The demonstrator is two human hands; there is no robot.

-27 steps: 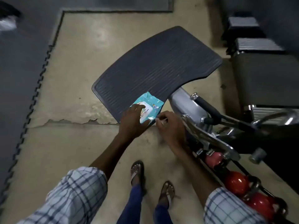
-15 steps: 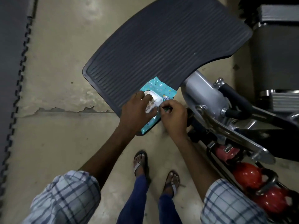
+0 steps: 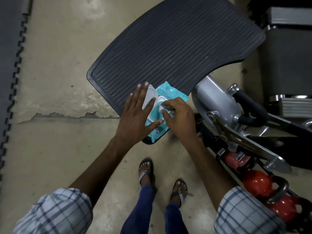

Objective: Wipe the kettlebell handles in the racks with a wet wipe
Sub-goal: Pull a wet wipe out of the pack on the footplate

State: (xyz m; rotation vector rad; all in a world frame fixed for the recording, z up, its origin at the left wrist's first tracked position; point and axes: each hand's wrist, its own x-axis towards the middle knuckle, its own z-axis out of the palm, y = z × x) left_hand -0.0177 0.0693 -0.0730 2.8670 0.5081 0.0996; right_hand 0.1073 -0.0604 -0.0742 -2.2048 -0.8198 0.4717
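A teal wet wipe pack (image 3: 170, 94) lies on the near corner of a black ribbed platform (image 3: 168, 48). Its white flip lid (image 3: 147, 97) stands open. My left hand (image 3: 136, 117) lies flat with straight fingers, holding the lid and pack down. My right hand (image 3: 179, 117) has its fingertips curled into the pack's opening and pinches a white wipe (image 3: 166, 110) there. Red kettlebells (image 3: 256, 183) with dark handles (image 3: 280, 191) sit in a low rack at the lower right, apart from both hands.
A silver machine arm with a black grip (image 3: 224, 105) rises beside my right hand. Black upholstered equipment (image 3: 287, 61) stands at the right. Interlocking floor mats (image 3: 10, 65) border the concrete floor on the left. My sandalled feet (image 3: 146, 173) stand below the platform.
The pack's lid has been flipped open. My left hand has flattened over the lid and pack. My right hand's fingers have gone into the opening. The camera has come closer.
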